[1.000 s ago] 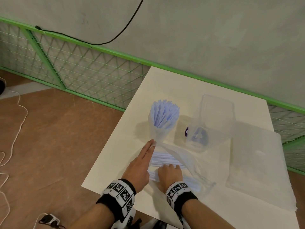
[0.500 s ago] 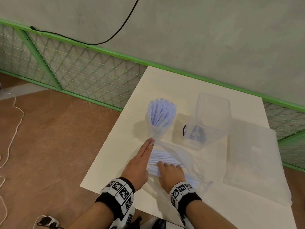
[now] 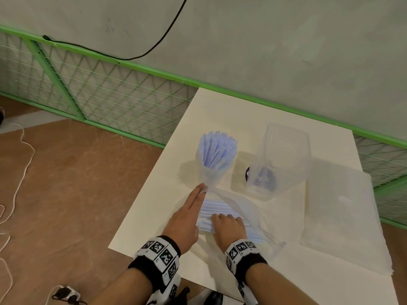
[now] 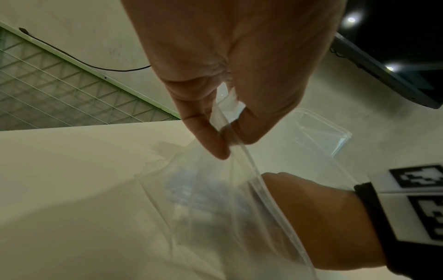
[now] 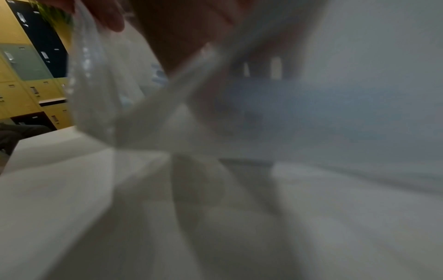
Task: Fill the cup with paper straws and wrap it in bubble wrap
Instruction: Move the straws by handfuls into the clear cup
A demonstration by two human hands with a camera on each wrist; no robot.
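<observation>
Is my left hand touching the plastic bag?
Touching. The left wrist view shows the left hand pinching the bag's edge between thumb and fingers, with no gap; the head view agrees.

bare forearms, black wristbands (image 3: 248, 264) with white blocks of black square markers (image 3: 161, 254)

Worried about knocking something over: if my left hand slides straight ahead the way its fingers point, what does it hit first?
Probably the cup of straws: the left hand points at its base, fingertips nearly there, though depth is unclear.
</observation>
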